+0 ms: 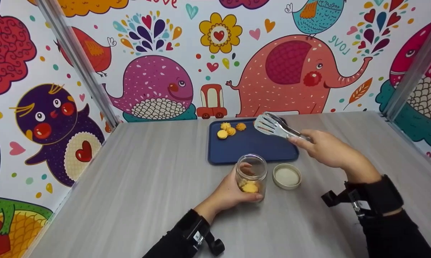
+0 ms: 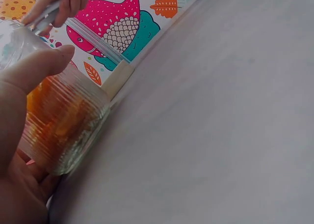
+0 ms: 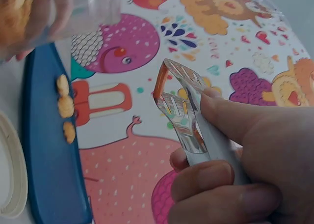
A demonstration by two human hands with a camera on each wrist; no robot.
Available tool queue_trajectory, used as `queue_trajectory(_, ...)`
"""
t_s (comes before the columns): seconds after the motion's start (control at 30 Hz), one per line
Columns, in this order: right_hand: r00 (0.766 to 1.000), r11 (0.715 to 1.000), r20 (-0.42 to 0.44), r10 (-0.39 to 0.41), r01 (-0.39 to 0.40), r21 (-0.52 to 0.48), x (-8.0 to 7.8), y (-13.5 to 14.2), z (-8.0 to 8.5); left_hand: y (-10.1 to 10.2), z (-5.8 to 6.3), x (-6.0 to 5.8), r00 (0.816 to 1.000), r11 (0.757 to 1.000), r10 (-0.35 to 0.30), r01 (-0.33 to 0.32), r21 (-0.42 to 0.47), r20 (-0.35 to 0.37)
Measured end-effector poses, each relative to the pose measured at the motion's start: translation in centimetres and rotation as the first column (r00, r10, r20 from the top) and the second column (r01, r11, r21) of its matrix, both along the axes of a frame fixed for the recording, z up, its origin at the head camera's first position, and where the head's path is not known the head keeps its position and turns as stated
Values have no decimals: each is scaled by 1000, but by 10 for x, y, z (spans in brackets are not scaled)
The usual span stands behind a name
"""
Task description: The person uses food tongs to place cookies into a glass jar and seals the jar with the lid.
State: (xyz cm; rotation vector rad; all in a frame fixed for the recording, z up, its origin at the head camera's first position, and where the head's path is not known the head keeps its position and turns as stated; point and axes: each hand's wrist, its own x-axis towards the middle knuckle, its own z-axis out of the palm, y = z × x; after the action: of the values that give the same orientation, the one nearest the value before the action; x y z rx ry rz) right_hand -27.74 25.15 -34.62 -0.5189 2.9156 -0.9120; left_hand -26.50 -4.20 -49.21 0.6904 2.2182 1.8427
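My left hand [image 1: 229, 191] grips a clear glass jar [image 1: 252, 168], thumb and fingers round its lower part. Several yellow cookies [image 1: 250, 187] lie at the bottom of the jar; the left wrist view shows its ribbed wall [image 2: 73, 116] up close. My right hand [image 1: 326, 147] holds metal tongs [image 3: 196, 121] with slotted ends, thumb on one arm and fingers round the other. The wall pattern shows through between the tongs' arms. In the head view the slotted end hangs over the back right of a blue tray [image 1: 251, 152], where several piped cookies [image 1: 226, 129] lie at the back left.
A round cream lid [image 1: 287, 176] lies on the grey table [image 1: 147, 186], right of the jar and in front of the tray. A wall with cartoon animals [image 1: 215, 64] stands behind the table, with metal posts [image 1: 81, 61] at the corners.
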Motion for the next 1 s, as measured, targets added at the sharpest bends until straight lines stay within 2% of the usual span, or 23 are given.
queue_trajectory(0.23, 999, 999, 15, 31, -31, 17, 17, -7, 16, -1, 1, 0, 1000, 999, 15, -15, -33, 13)
queue_trajectory(0.43, 996, 995, 8, 93, -94, 39, 30, -12, 25, -1, 1, 0, 1000, 999, 18, -17, -42, 15)
queue_trajectory(0.73, 984, 976, 60, 168, -174, 133, 43, -17, 29, -1, 0, -1, 999, 1000, 6, -5, -28, 34)
queue_trajectory(1.0, 970, 962, 110, 215, -230, 150, 44, -15, 27, 1, -1, -2, 1000, 1000, -1, 2, -4, 20)
